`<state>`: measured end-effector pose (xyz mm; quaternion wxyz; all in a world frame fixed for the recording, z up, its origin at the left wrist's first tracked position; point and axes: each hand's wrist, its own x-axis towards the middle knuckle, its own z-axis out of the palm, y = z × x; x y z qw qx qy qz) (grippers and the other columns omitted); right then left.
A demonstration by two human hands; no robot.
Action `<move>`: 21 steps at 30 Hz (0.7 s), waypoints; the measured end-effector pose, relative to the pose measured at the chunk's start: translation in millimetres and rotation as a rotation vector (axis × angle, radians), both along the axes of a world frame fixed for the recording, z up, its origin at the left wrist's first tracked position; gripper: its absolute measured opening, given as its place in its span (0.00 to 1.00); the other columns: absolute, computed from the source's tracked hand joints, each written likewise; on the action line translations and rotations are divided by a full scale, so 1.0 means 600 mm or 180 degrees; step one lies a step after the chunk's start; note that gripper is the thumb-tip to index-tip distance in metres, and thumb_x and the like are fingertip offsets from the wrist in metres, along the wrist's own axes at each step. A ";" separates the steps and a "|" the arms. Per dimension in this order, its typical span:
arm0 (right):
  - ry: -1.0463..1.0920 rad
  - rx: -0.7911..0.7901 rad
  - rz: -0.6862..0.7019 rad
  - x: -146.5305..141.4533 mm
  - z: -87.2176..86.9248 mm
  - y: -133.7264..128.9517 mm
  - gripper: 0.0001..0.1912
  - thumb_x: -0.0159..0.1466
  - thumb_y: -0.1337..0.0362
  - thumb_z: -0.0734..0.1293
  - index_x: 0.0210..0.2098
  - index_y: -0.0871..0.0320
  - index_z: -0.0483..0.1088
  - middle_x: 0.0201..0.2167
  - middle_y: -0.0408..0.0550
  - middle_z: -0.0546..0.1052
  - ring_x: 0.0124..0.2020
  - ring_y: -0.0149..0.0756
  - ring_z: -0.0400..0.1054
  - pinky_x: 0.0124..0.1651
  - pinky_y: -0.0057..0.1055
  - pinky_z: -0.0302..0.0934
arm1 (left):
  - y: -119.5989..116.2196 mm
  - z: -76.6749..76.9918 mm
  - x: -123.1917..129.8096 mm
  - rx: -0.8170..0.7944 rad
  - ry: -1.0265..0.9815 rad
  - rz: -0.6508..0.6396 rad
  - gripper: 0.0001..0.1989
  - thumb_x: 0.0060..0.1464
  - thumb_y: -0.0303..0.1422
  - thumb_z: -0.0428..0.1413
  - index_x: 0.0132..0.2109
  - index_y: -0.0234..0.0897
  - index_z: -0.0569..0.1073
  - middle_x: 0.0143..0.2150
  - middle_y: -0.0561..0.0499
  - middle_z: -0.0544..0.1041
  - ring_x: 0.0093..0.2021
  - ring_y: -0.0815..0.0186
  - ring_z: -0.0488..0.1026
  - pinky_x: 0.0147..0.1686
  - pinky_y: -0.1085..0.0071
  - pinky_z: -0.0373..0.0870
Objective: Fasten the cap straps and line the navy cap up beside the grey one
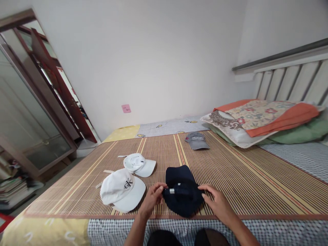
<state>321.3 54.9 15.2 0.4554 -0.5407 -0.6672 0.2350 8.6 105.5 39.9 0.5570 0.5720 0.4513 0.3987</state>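
A dark navy cap (pixel 183 196) lies on the striped mat in front of me, its inside facing up and its brim pointing away. A small white tag shows inside it. My left hand (pixel 153 196) pinches the cap's left edge between thumb and fingers. At the opposite edge, my right hand (pixel 215 200) holds the cap with thumb and forefinger. Left of my left hand sits a white cap (pixel 116 188) with black "CK" letters, its brim turned right. Just behind it is a second white cap (pixel 134 162) with a small dark logo.
A grey cap (pixel 197 140) rests farther back on the striped mat (pixel 159 153). Pillows with an orange-edged floral cover (pixel 266 116) are stacked at the right, near a white slatted headboard (pixel 292 80). A glass-panelled door (pixel 28 106) stands at the left, and a white wall rises behind the bed.
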 end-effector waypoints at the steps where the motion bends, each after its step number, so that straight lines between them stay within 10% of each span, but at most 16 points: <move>1: 0.0013 0.0042 -0.0061 0.003 -0.004 -0.001 0.18 0.63 0.58 0.61 0.46 0.55 0.77 0.50 0.55 0.81 0.56 0.49 0.73 0.63 0.48 0.64 | -0.003 -0.003 -0.004 0.0057 0.0025 0.0067 0.32 0.51 0.59 0.62 0.47 0.34 0.78 0.27 0.54 0.75 0.19 0.74 0.62 0.21 0.74 0.50; 11: 0.0548 -0.0212 -0.0786 0.055 -0.094 -0.026 0.24 0.63 0.49 0.62 0.51 0.56 0.74 0.52 0.59 0.81 0.53 0.52 0.77 0.57 0.48 0.71 | -0.089 -0.086 -0.025 0.0644 0.0275 0.1329 0.28 0.52 0.61 0.58 0.39 0.38 0.76 0.26 0.53 0.72 0.27 0.64 0.69 0.28 0.69 0.66; 21: 0.0138 0.0487 -0.0573 -0.017 -0.125 -0.116 0.18 0.72 0.47 0.60 0.36 0.50 0.73 0.34 0.50 0.81 0.39 0.46 0.78 0.45 0.36 0.71 | -0.194 -0.212 0.003 0.1643 0.2198 0.1093 0.16 0.63 0.33 0.45 0.41 0.43 0.78 0.56 0.38 0.77 0.57 0.53 0.76 0.57 0.57 0.72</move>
